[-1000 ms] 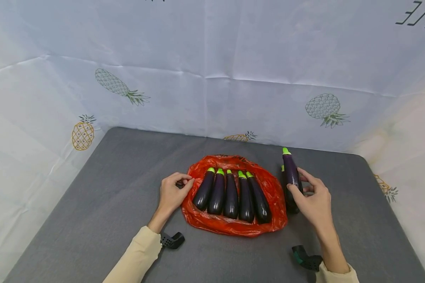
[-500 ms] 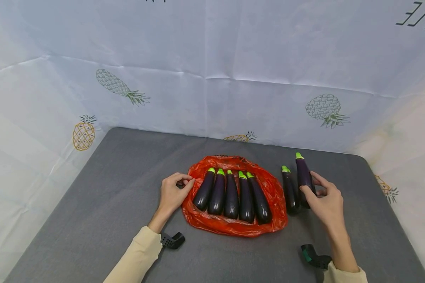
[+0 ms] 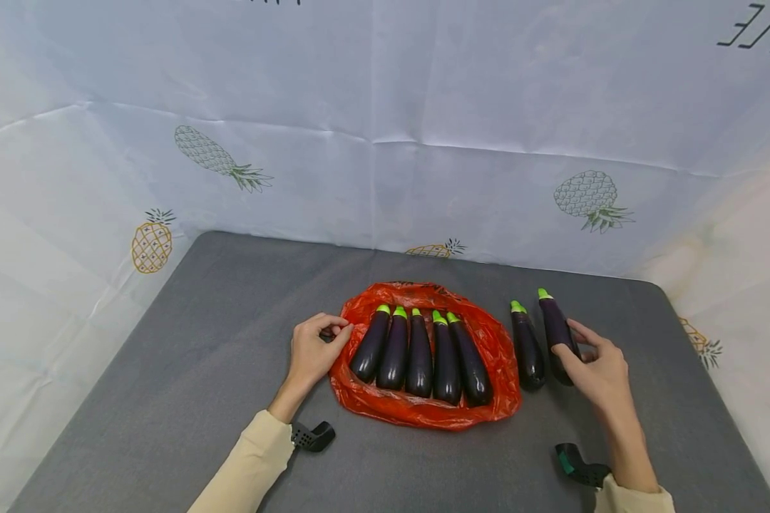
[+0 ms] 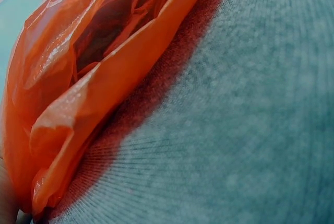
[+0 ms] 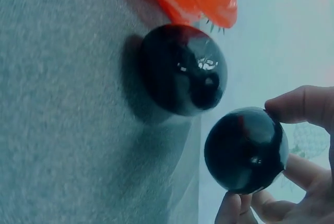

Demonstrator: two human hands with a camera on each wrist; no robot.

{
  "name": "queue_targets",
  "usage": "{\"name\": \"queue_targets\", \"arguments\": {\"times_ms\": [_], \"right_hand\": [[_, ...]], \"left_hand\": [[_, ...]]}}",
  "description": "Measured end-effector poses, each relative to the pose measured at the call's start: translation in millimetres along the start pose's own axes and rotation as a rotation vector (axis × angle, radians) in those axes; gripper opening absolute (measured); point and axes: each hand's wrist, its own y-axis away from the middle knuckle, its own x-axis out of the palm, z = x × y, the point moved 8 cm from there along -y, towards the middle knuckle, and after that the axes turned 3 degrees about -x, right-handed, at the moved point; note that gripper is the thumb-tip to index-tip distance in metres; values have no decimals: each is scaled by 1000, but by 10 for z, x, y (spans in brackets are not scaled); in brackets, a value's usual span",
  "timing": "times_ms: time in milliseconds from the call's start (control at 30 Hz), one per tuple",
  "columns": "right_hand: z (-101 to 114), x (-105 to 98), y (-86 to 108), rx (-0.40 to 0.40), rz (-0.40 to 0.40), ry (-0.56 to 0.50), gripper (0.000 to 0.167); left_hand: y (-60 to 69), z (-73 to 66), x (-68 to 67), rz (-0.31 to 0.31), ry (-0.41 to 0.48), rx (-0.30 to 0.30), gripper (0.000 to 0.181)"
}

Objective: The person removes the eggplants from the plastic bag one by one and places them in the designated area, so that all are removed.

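My right hand (image 3: 599, 367) grips a dark purple eggplant (image 3: 557, 333) between thumb and fingers. Its green stem end points away from me, and in the right wrist view this eggplant (image 5: 245, 151) appears slightly raised off the table. Just left of it, a second eggplant (image 3: 527, 349) lies on the table, apart from the bag. Several more eggplants (image 3: 418, 356) lie side by side in an opened red plastic bag (image 3: 423, 417), stems away from me. My left hand (image 3: 313, 349) pinches the bag's left rim; the left wrist view shows the bag's folded edge (image 4: 125, 70).
The grey table (image 3: 199, 370) backs onto a white cloth (image 3: 372, 192) printed with pineapples. A black wrist mount (image 3: 314, 436) sits at the left wrist, another black mount (image 3: 580, 467) at the right.
My right hand has carried its eggplant to the right and lowered it toward the table, uncovering the loose eggplant beside the bag. The left hand and bag have stayed put.
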Motion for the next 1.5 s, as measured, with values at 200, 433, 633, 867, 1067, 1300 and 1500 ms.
{"name": "queue_targets", "arguments": {"times_ms": [200, 433, 633, 867, 1067, 1300, 1500], "right_hand": [[-98, 9, 1, 7, 48, 12, 61], [-182, 31, -29, 32, 88, 20, 62], [-217, 65, -43, 15, 120, 38, 62], [-242, 120, -45, 11, 149, 47, 63], [-250, 150, -55, 2, 157, 53, 62], [-219, 174, -46, -39, 169, 74, 65], [-197, 174, -36, -50, 147, 95, 64]], "left_hand": [[5, 8, 4, 2, 0, -5, 7], [2, 11, 8, 2, -5, -6, 7], [0, 0, 12, 6, -2, -1, 6], [-5, -7, 14, 18, -6, -13, 6], [-10, -3, 17, 21, -4, -17, 6], [-8, -1, 8, 16, 3, -18, 6], [-3, 6, 4, 16, -1, -25, 6]]}}
